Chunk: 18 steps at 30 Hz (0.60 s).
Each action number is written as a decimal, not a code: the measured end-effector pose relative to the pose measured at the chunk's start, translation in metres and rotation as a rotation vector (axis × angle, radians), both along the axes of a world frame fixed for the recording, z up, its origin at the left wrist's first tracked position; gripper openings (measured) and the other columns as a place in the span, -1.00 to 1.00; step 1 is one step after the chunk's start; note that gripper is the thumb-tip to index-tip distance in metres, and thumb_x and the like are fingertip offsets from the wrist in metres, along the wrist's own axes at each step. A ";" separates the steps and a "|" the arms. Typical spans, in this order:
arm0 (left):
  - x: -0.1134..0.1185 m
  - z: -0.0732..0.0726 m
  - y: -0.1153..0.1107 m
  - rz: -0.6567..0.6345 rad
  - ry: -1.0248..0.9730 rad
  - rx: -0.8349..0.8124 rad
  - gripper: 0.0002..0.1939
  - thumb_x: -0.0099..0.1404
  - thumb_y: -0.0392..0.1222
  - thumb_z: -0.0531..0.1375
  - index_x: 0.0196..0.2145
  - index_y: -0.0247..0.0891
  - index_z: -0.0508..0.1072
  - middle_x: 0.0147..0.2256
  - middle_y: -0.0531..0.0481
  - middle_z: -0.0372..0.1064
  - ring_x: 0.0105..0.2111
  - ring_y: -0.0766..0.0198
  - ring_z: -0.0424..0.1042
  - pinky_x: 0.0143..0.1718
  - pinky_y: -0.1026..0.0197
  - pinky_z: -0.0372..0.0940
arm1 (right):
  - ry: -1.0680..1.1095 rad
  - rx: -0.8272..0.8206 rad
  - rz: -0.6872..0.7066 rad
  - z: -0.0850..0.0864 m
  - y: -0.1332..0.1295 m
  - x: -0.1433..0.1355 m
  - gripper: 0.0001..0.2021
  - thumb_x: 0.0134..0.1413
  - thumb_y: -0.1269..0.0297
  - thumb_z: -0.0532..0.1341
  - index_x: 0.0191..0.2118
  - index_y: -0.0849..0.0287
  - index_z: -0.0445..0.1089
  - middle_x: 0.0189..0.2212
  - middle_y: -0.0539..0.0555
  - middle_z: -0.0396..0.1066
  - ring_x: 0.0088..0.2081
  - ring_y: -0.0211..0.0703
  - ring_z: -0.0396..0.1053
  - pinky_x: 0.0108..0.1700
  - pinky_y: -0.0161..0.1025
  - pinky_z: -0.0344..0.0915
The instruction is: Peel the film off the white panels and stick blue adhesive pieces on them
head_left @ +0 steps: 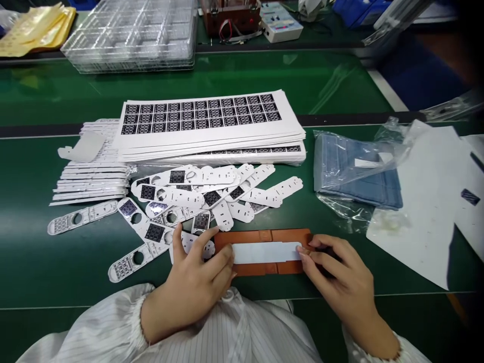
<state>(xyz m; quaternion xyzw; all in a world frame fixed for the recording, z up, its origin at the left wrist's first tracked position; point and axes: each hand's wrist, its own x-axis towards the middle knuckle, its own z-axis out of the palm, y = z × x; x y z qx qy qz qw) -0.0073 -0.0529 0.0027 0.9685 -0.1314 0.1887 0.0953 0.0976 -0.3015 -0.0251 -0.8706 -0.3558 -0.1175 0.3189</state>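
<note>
No word or brand can be read. Black labels (pixel 202 114) in rows on the top white sheet (pixel 212 133) carry pale segmented figures resembling display digits, too small to make out; dark patches (pixel 155 232) on the loose white boards (pixel 187 198) bear similar unclear figures.

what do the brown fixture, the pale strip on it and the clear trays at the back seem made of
Brown fixture: probably rigid plastic or resin board, matte, given its even colour and crisp edges. Pale strip: smooth plastic film or coated paper; its flat, even surface leaves that open. Clear trays: likely thin moulded plastic, glossy, since they're see-through with bright highlights.
</note>
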 end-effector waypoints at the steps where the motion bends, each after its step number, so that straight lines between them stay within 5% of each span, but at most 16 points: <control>1: -0.001 0.001 0.001 0.008 0.007 -0.020 -0.94 0.23 -0.23 0.20 -0.35 -0.25 0.47 -0.25 0.10 0.49 -0.01 -0.04 0.32 0.17 -0.43 -0.32 | 0.035 0.005 -0.020 0.000 0.000 0.000 -0.91 0.07 0.45 0.24 -0.38 0.11 0.38 -0.31 0.08 0.30 -0.33 -0.15 0.32 -0.35 -0.16 0.29; 7: -0.005 0.002 0.006 0.049 0.027 -0.113 -0.89 0.24 -0.24 0.17 -0.27 -0.24 0.49 -0.25 0.05 0.48 -0.04 0.04 0.30 0.20 -0.36 -0.31 | 0.053 -0.052 -0.098 0.024 0.019 0.001 -0.95 0.08 0.33 0.25 -0.36 0.08 0.36 -0.35 0.06 0.34 -0.33 -0.09 0.33 -0.31 -0.12 0.26; 14: -0.007 0.000 0.012 0.087 -0.020 -0.167 -0.88 0.22 -0.24 0.17 -0.28 -0.24 0.49 -0.40 0.05 0.42 -0.19 0.13 0.28 0.19 -0.36 -0.27 | 0.022 -0.149 0.399 0.035 0.084 -0.011 -0.81 0.19 0.49 0.07 -0.17 0.19 0.38 -0.24 0.16 0.42 -0.28 -0.11 0.35 -0.31 -0.18 0.33; 18: -0.007 0.000 0.014 0.101 -0.030 -0.190 -0.90 0.22 -0.27 0.16 -0.33 -0.26 0.48 -0.40 0.06 0.45 -0.18 0.10 0.28 0.19 -0.36 -0.28 | 0.062 -0.202 0.447 0.028 0.101 -0.010 -0.75 0.29 0.40 -0.04 -0.15 0.23 0.39 -0.30 0.14 0.45 -0.35 -0.17 0.38 -0.40 -0.26 0.34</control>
